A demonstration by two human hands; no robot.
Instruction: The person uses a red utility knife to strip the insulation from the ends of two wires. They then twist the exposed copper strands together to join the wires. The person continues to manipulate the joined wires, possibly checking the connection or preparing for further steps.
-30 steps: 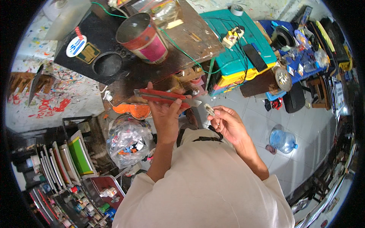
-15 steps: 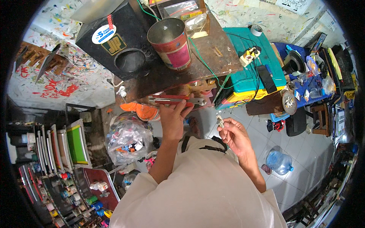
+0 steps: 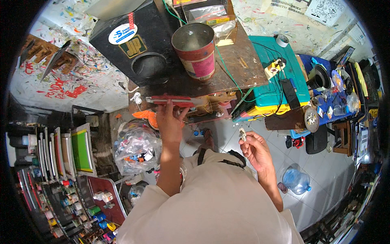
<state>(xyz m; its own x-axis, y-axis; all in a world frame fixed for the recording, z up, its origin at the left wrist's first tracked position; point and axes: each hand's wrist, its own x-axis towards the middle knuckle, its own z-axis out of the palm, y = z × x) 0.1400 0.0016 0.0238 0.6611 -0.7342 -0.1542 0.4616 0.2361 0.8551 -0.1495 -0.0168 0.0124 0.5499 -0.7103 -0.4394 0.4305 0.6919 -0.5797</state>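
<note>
My left hand point(image 3: 169, 122) is raised at the front of the brown wooden table point(image 3: 233, 75). Its fingers are closed on a long, flat red tool with metal ends point(image 3: 172, 100), held level and slightly blurred. Over the tiled floor, my right hand point(image 3: 258, 151) pinches a small silver and whitish piece point(image 3: 243, 135) upright between thumb and fingers; its exact kind is too small to make out. The two hands are well apart. Above my left hand, a rusty paint can point(image 3: 194, 53) stands on the table beside a black speaker box point(image 3: 134, 53).
A teal and yellow storage box point(image 3: 296, 87) bearing a power strip point(image 3: 274, 69) stands right of the table. A clear plastic bag of scraps point(image 3: 138, 148) lies left of my legs. A blue water jug point(image 3: 296, 179) lies on the floor at right. Framed screens point(image 3: 83, 150) lean at left.
My left hand has moved left and slightly up with the red tool. My right hand has shifted slightly right and down, still pinching the small piece. The view has shifted slightly.
</note>
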